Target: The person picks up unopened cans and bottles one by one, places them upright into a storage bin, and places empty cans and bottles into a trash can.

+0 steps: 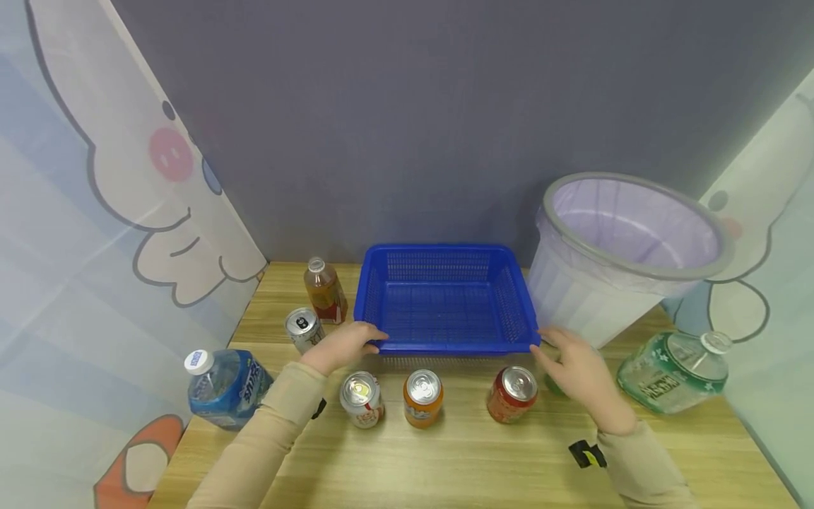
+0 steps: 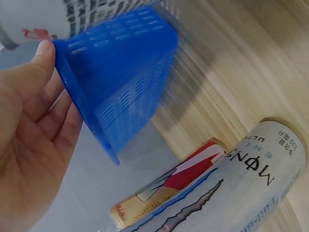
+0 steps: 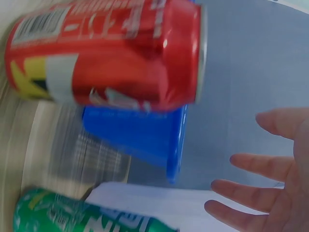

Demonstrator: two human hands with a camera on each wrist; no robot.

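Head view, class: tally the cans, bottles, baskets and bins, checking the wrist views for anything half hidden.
Cans: 4 (far white can, near white can, orange can, red can)
Bottles: 4 (brown bottle, blue bottle, large green-labelled bottle, smaller green bottle mostly behind the right hand)
Baskets: 1 (blue basket)
Bins: 1 (lined bin)
Total: 10

On the wooden counter [image 1: 445, 466], an orange can [image 1: 421, 413] stands between a white can [image 1: 365, 413] and a red can [image 1: 504, 408]; a lined bin [image 1: 581, 304] stands near a green-labelled bottle [image 1: 661, 376]
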